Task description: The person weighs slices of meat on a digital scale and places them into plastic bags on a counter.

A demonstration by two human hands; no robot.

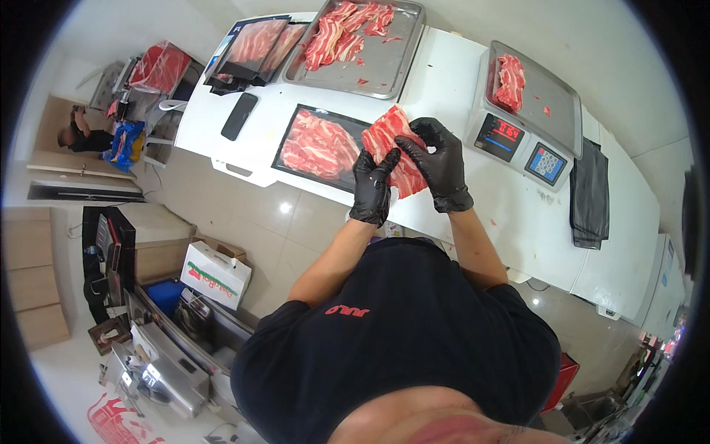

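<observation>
Both my hands wear black gloves and hold a marbled slab of sliced raw meat (392, 133) above the white worktop. My left hand (374, 186) grips its lower left side, with the thumb on top. My right hand (441, 158) pinches its right edge between thumb and fingers. Left of my hands lies a black-edged clear pouch (284, 145) with meat slices (316, 144) inside; my left hand covers its right end. On the right, a digital scale (476, 132) with lit red digits carries a metal tray (546, 86) holding a strip of meat (510, 83).
A large metal tray (388, 66) with meat slices stands at the back. Filled pouches (258, 47) are stacked left of it, near a black phone (239, 116). Flat black pouches (589, 194) lie at the right. A mirrored or distant person (89, 136) appears far left.
</observation>
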